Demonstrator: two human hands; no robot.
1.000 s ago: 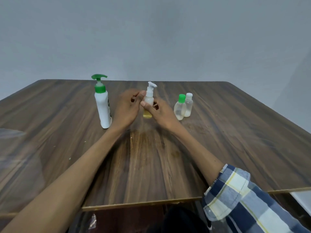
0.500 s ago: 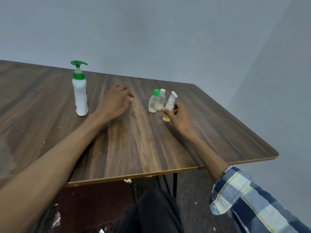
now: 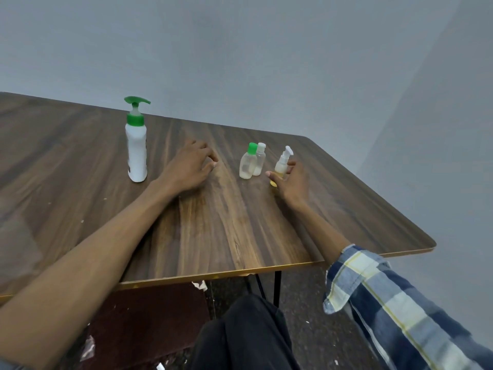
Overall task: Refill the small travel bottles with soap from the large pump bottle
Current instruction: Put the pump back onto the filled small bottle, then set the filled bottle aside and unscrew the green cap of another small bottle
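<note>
Dark wood-grain laminate table (image 3: 218, 231), smooth, rounded corner, pale edge band, thin black legs beneath. Plain grey walls behind.

Large pump bottle (image 3: 136, 150): opaque white plastic, tall and slim, green collar and green pump head. Upright at left of table, long axis vertical, spout pointing right. Contents not visible through the opaque wall.

Two small travel bottles upright at centre-right, touching or nearly so. Green-capped bottle (image 3: 247, 162): clear, rounded shoulders, pale liquid low in the body. White-capped bottle (image 3: 259, 160): clear, just behind and right of the first; fill level hard to judge.

Small pump bottle (image 3: 282, 164): clear plastic, white pump head, yellowish liquid in lower part. Leaning slightly, top towards the right, spout facing right, just right of the capped pair.

Right hand (image 3: 289, 180): loosely wrapped around the small pump bottle, thumb extended left, fingers behind it. Plaid sleeve (image 3: 394, 308) in blue, white and yellow rolled up on that forearm.

Left hand (image 3: 188, 166): resting on the table between large pump bottle and capped pair, fingers curled loosely, holding nothing. Forearm bare.
</note>
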